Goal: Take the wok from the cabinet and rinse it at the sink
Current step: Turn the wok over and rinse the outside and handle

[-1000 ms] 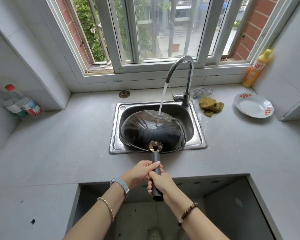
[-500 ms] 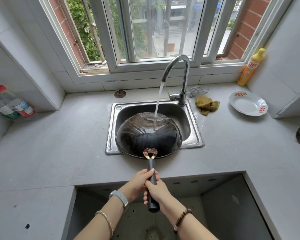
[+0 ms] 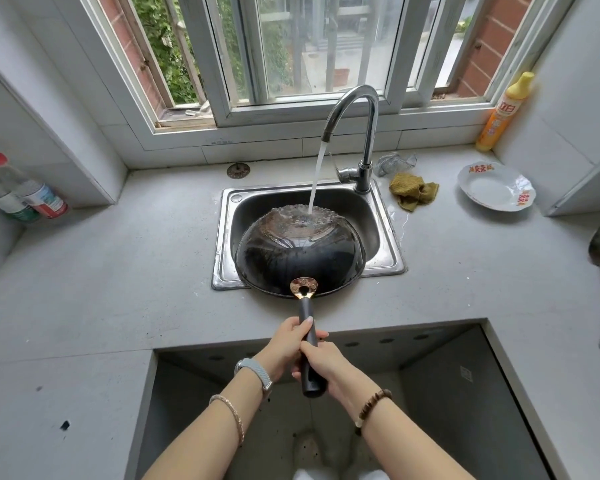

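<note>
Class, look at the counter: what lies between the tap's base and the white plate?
A crumpled yellow-green cloth lies between the tap's base and the white plate, as the head view shows.

A white plate [image 3: 492,188] and detergent bottle [image 3: 503,116] occupy the tabletop's [image 3: 118,271] far right corner. A red-capped bottle [image 3: 37,197] sits at its left edge.

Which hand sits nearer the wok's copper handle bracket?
Left. The left hand grips the handle just below the copper bracket; the right hand grips farther back, near the handle's end.
</note>
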Action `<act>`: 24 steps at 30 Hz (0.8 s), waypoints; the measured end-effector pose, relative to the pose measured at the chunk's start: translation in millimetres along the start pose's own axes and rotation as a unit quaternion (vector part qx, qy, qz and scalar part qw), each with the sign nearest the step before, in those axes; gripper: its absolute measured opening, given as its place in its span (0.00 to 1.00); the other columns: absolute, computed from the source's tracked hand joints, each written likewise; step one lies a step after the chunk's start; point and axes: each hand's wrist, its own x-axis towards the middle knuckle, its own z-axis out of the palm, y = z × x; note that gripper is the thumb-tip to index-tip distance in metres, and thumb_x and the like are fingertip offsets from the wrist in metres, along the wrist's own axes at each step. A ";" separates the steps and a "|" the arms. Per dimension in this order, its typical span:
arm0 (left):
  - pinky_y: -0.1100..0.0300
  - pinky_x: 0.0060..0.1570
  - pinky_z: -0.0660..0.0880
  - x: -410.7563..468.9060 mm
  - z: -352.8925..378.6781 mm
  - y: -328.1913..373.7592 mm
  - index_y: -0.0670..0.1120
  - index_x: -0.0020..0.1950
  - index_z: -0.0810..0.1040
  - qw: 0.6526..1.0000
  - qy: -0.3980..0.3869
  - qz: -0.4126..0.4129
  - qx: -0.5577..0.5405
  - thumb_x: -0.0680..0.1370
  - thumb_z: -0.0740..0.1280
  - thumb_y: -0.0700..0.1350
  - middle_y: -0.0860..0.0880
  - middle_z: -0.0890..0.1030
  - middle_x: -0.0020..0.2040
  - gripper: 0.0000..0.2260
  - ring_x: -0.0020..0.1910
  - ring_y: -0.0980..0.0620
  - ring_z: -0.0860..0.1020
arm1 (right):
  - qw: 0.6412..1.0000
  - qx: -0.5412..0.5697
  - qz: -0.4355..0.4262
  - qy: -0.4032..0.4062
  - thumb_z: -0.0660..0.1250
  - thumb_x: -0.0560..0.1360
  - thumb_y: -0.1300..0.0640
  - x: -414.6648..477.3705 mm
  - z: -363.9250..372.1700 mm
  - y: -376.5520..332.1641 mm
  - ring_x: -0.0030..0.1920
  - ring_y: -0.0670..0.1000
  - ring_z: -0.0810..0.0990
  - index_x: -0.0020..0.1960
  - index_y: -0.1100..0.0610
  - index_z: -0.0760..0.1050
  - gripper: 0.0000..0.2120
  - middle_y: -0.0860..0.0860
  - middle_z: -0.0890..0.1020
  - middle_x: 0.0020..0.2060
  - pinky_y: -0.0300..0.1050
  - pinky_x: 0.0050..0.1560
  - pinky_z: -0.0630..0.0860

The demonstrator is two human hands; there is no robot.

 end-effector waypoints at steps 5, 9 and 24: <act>0.60 0.44 0.78 -1.2 1.9 -0.6 0.40 0.59 0.70 1.000 0.027 0.015 0.002 0.82 0.60 0.50 0.47 0.85 0.49 0.14 0.48 0.50 0.84 | 1.000 0.012 -0.006 -0.003 0.64 0.77 0.60 -3.2 -7.5 -2.0 0.36 0.56 0.80 0.46 0.63 0.75 0.06 0.58 0.78 0.37 0.52 0.48 0.81; 0.63 0.49 0.77 -5.3 -5.2 -1.8 0.44 0.62 0.72 0.979 0.118 0.088 0.144 0.80 0.64 0.48 0.50 0.80 0.54 0.13 0.49 0.56 0.79 | 0.976 -0.171 -0.107 0.077 0.65 0.76 0.52 -7.1 -20.9 -4.0 0.47 0.50 0.80 0.55 0.58 0.74 0.12 0.53 0.80 0.47 0.46 0.49 0.80; 0.57 0.60 0.73 -54.0 -25.9 86.1 0.45 0.64 0.76 0.809 0.272 0.385 0.351 0.79 0.65 0.43 0.50 0.77 0.58 0.14 0.59 0.54 0.74 | 0.827 -0.251 -0.464 0.192 0.64 0.77 0.49 -43.3 -80.0 -86.8 0.55 0.41 0.74 0.64 0.47 0.71 0.16 0.42 0.76 0.56 0.31 0.54 0.69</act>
